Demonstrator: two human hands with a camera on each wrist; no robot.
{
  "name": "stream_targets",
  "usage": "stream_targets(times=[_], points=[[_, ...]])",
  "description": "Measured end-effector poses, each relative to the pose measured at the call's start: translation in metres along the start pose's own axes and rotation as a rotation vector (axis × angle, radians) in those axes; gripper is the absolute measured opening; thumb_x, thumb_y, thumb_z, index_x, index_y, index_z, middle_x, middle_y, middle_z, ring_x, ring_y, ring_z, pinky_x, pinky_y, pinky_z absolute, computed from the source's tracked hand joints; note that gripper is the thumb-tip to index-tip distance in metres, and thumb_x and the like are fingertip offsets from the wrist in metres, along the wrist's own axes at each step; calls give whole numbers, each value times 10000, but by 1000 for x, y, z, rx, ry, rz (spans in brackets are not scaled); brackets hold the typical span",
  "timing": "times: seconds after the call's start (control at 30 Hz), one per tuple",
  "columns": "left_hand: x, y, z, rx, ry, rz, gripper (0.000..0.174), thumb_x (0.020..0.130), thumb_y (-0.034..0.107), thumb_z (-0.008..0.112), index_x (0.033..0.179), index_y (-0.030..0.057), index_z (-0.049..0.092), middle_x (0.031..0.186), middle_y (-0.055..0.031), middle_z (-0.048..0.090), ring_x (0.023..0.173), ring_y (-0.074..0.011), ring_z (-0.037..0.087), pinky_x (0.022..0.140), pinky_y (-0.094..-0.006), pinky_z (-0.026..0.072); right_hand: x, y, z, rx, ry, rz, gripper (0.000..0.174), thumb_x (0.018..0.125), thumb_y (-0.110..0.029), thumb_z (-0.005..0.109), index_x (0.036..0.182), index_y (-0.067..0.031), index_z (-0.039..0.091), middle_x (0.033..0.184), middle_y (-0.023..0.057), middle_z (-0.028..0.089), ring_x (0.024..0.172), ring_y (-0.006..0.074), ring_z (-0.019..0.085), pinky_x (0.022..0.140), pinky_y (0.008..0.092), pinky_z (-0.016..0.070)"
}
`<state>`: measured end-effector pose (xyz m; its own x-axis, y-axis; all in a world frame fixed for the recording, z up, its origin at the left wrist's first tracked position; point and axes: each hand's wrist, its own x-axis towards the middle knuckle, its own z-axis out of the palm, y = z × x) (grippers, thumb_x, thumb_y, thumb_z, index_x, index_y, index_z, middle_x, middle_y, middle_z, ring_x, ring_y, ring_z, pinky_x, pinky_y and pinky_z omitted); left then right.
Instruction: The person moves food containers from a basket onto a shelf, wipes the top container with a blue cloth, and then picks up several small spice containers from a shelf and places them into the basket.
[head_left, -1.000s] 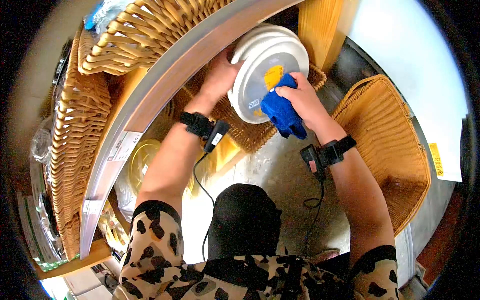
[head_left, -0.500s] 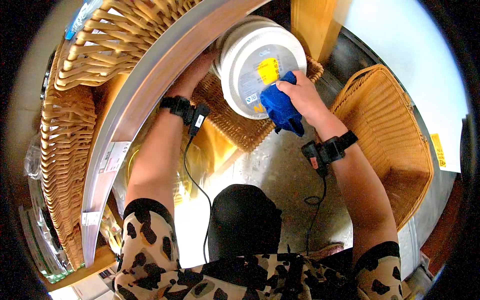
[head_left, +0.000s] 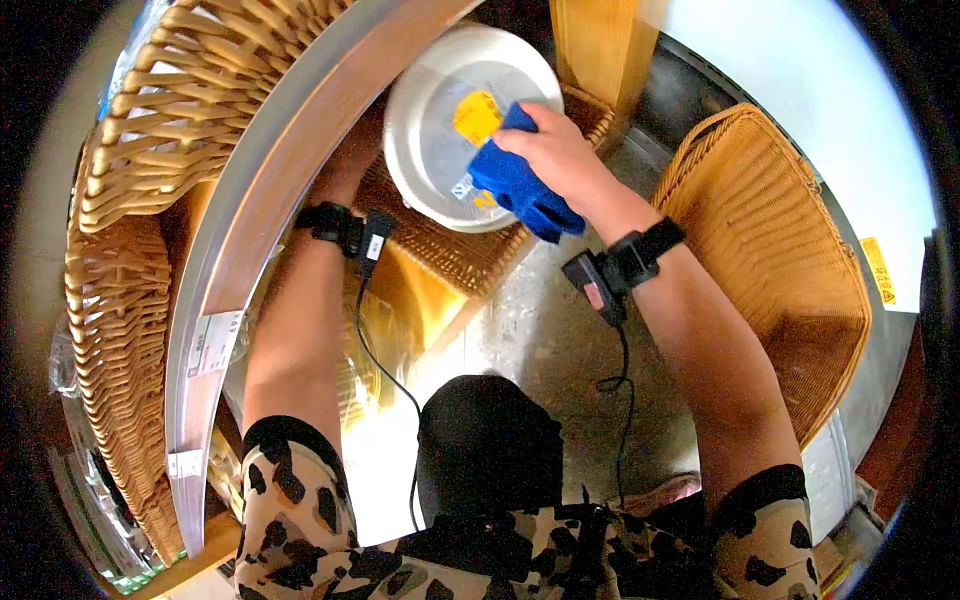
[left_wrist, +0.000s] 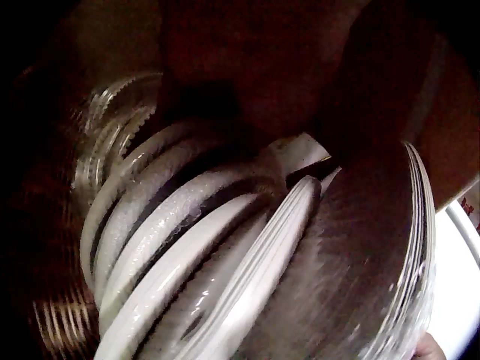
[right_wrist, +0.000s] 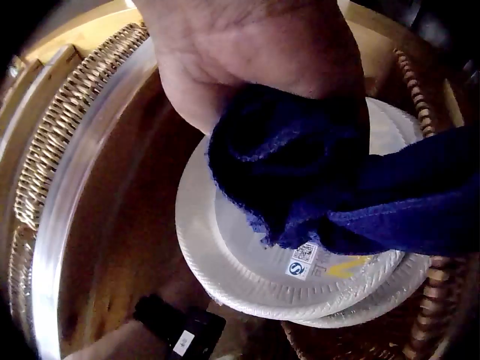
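Wrapped white plates (head_left: pixel 415 165) with a yellow label lie tilted over a wicker basket (head_left: pixel 470 258). My right hand (head_left: pixel 565 155) grips a bunched blue cloth (head_left: pixel 515 185) against the clear wrap on their face; in the right wrist view the cloth (right_wrist: pixel 300 172) covers part of the plates (right_wrist: pixel 199 240). At the plates' left side, my left hand (head_left: pixel 348 168) is in shadow near the shelf edge, its fingers hidden. The left wrist view shows several white rims (left_wrist: pixel 172 217) side by side and wrapped, very close to the camera.
A curved shelf edge (head_left: pixel 235 215) with price tags runs along the left, with wicker baskets (head_left: pixel 180 110) beyond it. Another wicker basket (head_left: pixel 770 250) stands at right, beside a white panel (head_left: pixel 800 90). A wooden post (head_left: pixel 605 50) rises behind the plates.
In the head view the plates, the right hand and its cloth have shifted left. My left hand has moved left and further into shadow at the shelf edge. The shelf has also shifted in view.
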<state>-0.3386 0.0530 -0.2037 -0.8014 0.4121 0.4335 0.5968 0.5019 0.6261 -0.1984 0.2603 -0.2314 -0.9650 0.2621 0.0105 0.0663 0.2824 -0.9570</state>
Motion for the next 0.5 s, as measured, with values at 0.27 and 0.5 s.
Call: stream_targets(times=[0.27, 0.5], points=[[6, -40, -6, 425, 11, 119, 643, 874, 414, 556, 1352, 30, 364, 1401, -186, 354, 1312, -310, 309, 1077, -393, 247, 17, 28, 14, -115, 104, 105, 355, 786, -231, 608, 1018, 35, 568, 910, 140, 631, 795, 192, 600, 726, 299, 473], [-16, -8, -3, 7, 61, -104, 642, 884, 440, 533, 1344, 22, 372, 1399, -190, 356, 1307, -318, 313, 1078, -392, 239, 32, 55, 13, 15, 111, 176, 370, 787, -240, 609, 1021, 45, 574, 899, 125, 630, 745, 183, 603, 661, 296, 486]])
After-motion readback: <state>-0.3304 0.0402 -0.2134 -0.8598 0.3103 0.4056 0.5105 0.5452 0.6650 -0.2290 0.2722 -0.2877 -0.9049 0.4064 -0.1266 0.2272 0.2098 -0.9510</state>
